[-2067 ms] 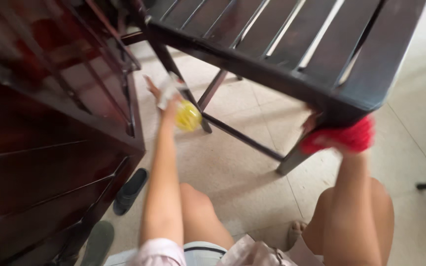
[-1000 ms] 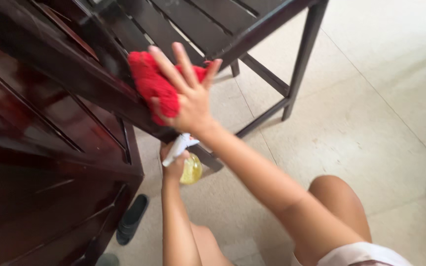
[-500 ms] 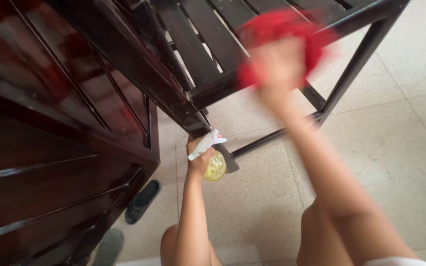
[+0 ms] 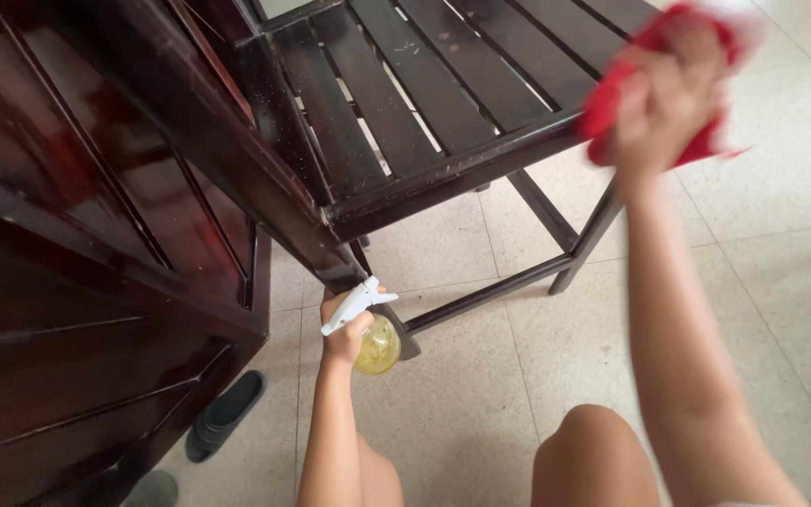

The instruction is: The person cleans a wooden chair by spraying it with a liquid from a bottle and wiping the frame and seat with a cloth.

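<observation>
My right hand grips a red cloth at the front right corner of a dark slatted wooden chair seat. Low down, near the floor, my left hand holds a yellow spray bottle with a white trigger head. The bottle sits beside the chair's front left leg. My bare knees show at the bottom of the view.
A tall dark wooden panel with slats fills the left side. Dark slippers lie on the pale tiled floor at its foot. Crossbars join the chair legs under the seat.
My right hand has swept the red cloth from the left side of the chair rightward along the seat's front rail to its right corner. The left hand keeps the spray bottle low.
</observation>
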